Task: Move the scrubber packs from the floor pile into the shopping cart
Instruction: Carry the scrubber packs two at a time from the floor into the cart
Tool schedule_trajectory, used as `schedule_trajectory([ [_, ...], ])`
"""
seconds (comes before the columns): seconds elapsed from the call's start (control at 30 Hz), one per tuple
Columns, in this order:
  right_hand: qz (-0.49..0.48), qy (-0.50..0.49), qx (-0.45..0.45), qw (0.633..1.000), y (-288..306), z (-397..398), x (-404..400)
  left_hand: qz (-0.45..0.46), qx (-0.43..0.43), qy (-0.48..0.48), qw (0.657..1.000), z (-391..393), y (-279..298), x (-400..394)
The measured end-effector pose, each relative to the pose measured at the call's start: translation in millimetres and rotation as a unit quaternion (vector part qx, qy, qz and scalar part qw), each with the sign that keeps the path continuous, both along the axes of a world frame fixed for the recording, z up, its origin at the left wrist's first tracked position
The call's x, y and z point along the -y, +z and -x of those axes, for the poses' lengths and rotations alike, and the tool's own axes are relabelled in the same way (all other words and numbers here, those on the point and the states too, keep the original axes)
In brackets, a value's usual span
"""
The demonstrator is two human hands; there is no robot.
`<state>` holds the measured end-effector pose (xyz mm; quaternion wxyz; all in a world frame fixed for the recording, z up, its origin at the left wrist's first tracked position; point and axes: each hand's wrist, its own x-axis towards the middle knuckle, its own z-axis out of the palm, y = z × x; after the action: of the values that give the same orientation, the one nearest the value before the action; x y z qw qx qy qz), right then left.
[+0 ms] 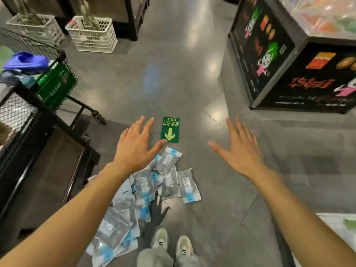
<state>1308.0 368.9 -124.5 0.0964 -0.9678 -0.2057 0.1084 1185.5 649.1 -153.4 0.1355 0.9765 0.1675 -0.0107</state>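
Both hands hang empty over the floor, fingers spread wide: the left hand at about 10 o'clock from the packs, the right hand well apart at 2 o'clock. The packs lie in a loose, overlapping heap on the tiles, running from just below the exit sticker down toward the shoes at 6 o'clock. The cart stands at 9 o'clock, its mesh wall beside the heap.

The step in hand looks like a reach down for a first grab. The film wrappers probably slide on each other, so it seems best to gather from both sides, pinch several by their blue ends, and lift clear of the cart's rim before releasing.
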Motion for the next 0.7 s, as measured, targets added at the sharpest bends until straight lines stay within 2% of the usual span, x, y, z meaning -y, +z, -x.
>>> schedule_trajectory([
  [0.2,-0.004,-0.012,-0.027,1.000,-148,-32,-16,0.035,0.002,0.003,0.999,-42,-145,-9],
  [0.53,0.012,-0.021,-0.060,0.998,-505,-40,-6,0.099,-0.022,0.022,0.995,-42,-521,-3],
  [0.63,-0.009,-0.022,-0.064,0.998,-592,-36,-6,0.162,-0.016,0.026,0.986,-36,-614,-3],
  [0.7,-0.018,-0.027,-0.066,0.997,-635,-34,-7,0.158,-0.020,0.024,0.987,-35,-661,-4],
])
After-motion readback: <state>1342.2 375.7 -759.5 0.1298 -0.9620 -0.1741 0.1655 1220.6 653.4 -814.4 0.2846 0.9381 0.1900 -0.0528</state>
